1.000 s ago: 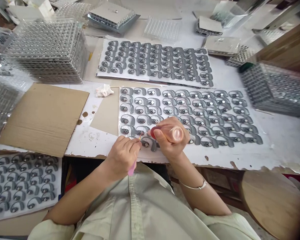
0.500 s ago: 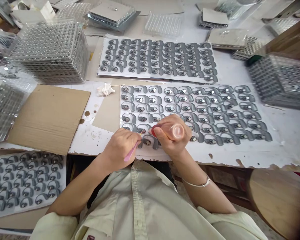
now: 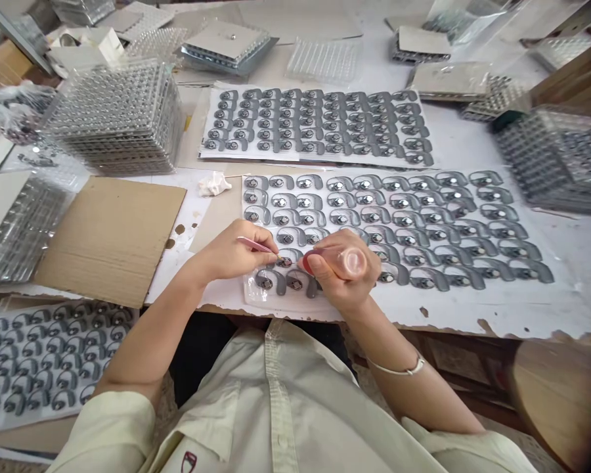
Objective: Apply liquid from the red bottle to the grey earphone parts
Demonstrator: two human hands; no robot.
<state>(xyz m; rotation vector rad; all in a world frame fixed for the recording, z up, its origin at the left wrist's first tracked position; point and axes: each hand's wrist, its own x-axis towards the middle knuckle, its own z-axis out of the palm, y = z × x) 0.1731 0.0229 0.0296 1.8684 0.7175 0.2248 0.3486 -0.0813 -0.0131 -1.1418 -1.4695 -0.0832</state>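
My left hand (image 3: 236, 251) is closed on a slim pink stick-like tool (image 3: 253, 244). The tool's thin tip points right, at a grey hook-shaped piece with a shiny round centre (image 3: 284, 261). In my right hand (image 3: 347, 282) is a small squeeze bottle (image 3: 353, 261), translucent pink with a red collar, lying on its side. Its nozzle faces left towards the same piece; I cannot tell whether it touches. Rows of similar grey pieces lie on a white sheet (image 3: 473, 299) beneath both hands, which hide some of them.
Behind is a second sheet of grey pieces (image 3: 320, 121); a third (image 3: 39, 355) sits low at the left. Stacked clear trays (image 3: 113, 118) and brown cardboard (image 3: 108, 230) stand left, more trays (image 3: 556, 157) right. A white crumpled lump with a stick (image 3: 213, 184) lies near the main sheet.
My left hand has moved up and left, and the pink tool now slants up to the left instead of down. My right hand keeps the bottle nearly in place. The view has shifted slightly.
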